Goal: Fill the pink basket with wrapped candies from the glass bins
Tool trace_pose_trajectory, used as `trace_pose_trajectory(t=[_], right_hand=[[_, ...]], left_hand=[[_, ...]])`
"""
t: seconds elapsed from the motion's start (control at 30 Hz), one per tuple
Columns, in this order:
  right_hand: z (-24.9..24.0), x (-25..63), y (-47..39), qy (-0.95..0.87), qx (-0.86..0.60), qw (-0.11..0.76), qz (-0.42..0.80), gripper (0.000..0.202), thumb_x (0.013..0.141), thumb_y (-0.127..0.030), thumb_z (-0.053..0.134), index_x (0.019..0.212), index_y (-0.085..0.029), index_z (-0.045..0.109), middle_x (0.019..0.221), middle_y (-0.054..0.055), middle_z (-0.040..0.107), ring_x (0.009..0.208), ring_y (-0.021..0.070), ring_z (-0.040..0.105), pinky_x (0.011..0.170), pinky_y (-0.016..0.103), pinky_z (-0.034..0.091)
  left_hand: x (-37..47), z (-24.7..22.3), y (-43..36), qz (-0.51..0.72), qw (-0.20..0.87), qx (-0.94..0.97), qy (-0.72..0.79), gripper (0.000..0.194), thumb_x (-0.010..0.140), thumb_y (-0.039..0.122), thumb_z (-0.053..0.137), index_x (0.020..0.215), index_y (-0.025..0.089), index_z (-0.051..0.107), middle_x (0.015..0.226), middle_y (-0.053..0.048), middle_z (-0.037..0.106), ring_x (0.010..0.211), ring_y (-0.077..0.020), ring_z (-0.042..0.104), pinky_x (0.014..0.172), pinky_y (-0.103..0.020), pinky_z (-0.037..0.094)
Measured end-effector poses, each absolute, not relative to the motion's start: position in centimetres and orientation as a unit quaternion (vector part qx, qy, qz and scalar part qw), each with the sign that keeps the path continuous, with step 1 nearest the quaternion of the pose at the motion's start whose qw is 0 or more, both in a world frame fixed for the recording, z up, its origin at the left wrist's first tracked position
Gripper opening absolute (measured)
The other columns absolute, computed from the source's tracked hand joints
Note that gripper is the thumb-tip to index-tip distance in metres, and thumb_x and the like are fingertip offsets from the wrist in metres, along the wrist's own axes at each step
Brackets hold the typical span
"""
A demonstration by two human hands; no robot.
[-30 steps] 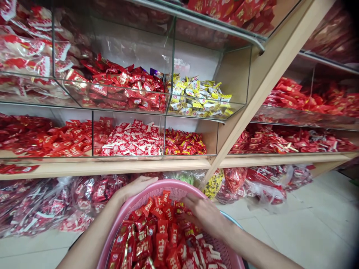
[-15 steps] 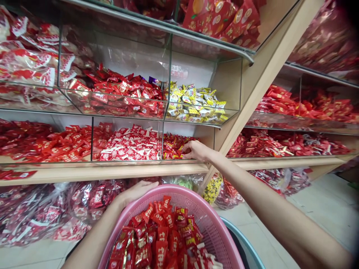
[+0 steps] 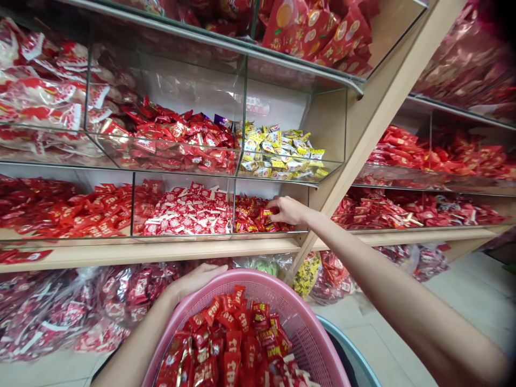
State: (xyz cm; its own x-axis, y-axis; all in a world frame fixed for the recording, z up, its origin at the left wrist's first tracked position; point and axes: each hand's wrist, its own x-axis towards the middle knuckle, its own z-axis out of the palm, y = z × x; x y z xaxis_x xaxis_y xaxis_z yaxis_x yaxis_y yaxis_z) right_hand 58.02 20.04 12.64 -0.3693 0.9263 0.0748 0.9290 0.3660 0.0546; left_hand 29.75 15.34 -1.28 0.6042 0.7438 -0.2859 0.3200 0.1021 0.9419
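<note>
My left hand [image 3: 201, 278] lies over the far left rim of a pink plastic basket [image 3: 322, 344], its fingers closed on the edge. Inside the basket are red wrapped candies [image 3: 231, 344], some with yellow lettering, and red-and-white ones at the lower right. Stretched forward, my right hand [image 3: 289, 209] reaches into a lower shelf compartment of small red candies with yellow print [image 3: 252, 212]. Its thumb and fingers are curled but apart, with the tips at the candies. I see nothing held between them, though the palm side is partly hidden.
Red-and-white candies [image 3: 193, 209] fill the neighbouring compartment. Yellow-and-white candies [image 3: 278, 148] sit behind a clear panel above my right hand. A slanting wooden post [image 3: 342, 177] stands right of it. Bagged candies [image 3: 133, 290] lie under the shelf. A blue rim [image 3: 349, 344] shows beneath the basket.
My right hand has shifted slightly right and up within the compartment, uncovering more candies at its left. The left hand stays on the basket rim. The view has tilted a little.
</note>
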Motion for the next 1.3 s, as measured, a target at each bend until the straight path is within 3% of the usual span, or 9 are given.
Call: trace_pose_trajectory(t=[0.1, 0.27, 0.43, 0.67, 1.07, 1.2, 1.3], right_hand=[[13.0, 57.4, 20.3, -0.82, -0.565, -0.016, -0.09, 0.035, 0.08, -0.031, 0.054, 0.112, -0.02, 0.062, 0.107, 0.01, 0.063, 0.088, 0.0198, 0.06, 0.069, 0.024, 0.04], [12.1, 55.9, 21.0, -0.805, -0.579, -0.091, -0.089, 0.034, 0.08, -0.026, 0.055, 0.112, -0.018, 0.062, 0.109, 0.013, 0.06, 0.093, 0.023, 0.06, 0.072, 0.027, 0.043], [11.7, 55.4, 20.9, -0.81, -0.569, -0.091, -0.105, 0.04, 0.076, -0.019, 0.059, 0.116, -0.02, 0.061, 0.114, 0.014, 0.057, 0.098, 0.0246, 0.059, 0.073, 0.028, 0.046], [11.1, 54.4, 20.7, -0.819, -0.551, -0.095, -0.13, 0.044, 0.077, -0.006, 0.05, 0.117, -0.021, 0.061, 0.116, 0.013, 0.055, 0.102, 0.0248, 0.058, 0.077, 0.029, 0.047], [11.7, 56.0, 20.5, -0.82, -0.549, -0.056, -0.152, 0.029, 0.078, -0.028, 0.057, 0.103, -0.014, 0.063, 0.111, 0.014, 0.058, 0.094, 0.0237, 0.058, 0.069, 0.026, 0.043], [11.5, 56.0, 20.6, -0.811, -0.581, -0.003, -0.067, 0.033, 0.081, -0.043, 0.051, 0.089, -0.014, 0.065, 0.091, 0.01, 0.065, 0.078, 0.0183, 0.058, 0.063, 0.024, 0.036], [10.9, 55.7, 20.7, -0.81, -0.586, 0.009, -0.019, 0.032, 0.078, -0.044, 0.053, 0.078, -0.014, 0.066, 0.079, 0.007, 0.066, 0.069, 0.0149, 0.054, 0.06, 0.023, 0.032]], left_hand=[[29.8, -1.4, 15.3, 0.172, 0.626, 0.645, 0.404, 0.054, 0.07, 0.065, 0.054, 0.082, 0.015, 0.072, 0.079, -0.005, 0.07, 0.071, -0.0197, 0.058, 0.065, -0.028, 0.042], [29.8, -1.2, 15.2, 0.164, 0.637, 0.637, 0.402, 0.054, 0.072, 0.064, 0.053, 0.083, 0.014, 0.071, 0.077, -0.005, 0.069, 0.067, -0.018, 0.057, 0.066, -0.029, 0.042], [29.7, -1.1, 15.1, 0.162, 0.631, 0.637, 0.412, 0.054, 0.073, 0.064, 0.052, 0.082, 0.014, 0.071, 0.074, -0.004, 0.068, 0.065, -0.017, 0.055, 0.065, -0.029, 0.041], [29.9, -0.7, 15.0, 0.17, 0.622, 0.636, 0.424, 0.055, 0.07, 0.064, 0.055, 0.084, 0.014, 0.071, 0.079, -0.005, 0.07, 0.072, -0.0199, 0.058, 0.066, -0.029, 0.042], [29.7, -1.3, 15.2, 0.173, 0.647, 0.621, 0.408, 0.053, 0.071, 0.063, 0.055, 0.083, 0.013, 0.071, 0.075, -0.005, 0.069, 0.068, -0.0182, 0.058, 0.067, -0.029, 0.042], [29.6, -1.5, 15.3, 0.172, 0.649, 0.622, 0.402, 0.051, 0.074, 0.061, 0.053, 0.084, 0.013, 0.07, 0.077, -0.005, 0.07, 0.068, -0.0175, 0.058, 0.068, -0.029, 0.042], [29.7, -1.4, 15.2, 0.171, 0.648, 0.624, 0.403, 0.052, 0.074, 0.061, 0.054, 0.084, 0.013, 0.071, 0.077, -0.005, 0.07, 0.068, -0.0177, 0.058, 0.068, -0.029, 0.042]])
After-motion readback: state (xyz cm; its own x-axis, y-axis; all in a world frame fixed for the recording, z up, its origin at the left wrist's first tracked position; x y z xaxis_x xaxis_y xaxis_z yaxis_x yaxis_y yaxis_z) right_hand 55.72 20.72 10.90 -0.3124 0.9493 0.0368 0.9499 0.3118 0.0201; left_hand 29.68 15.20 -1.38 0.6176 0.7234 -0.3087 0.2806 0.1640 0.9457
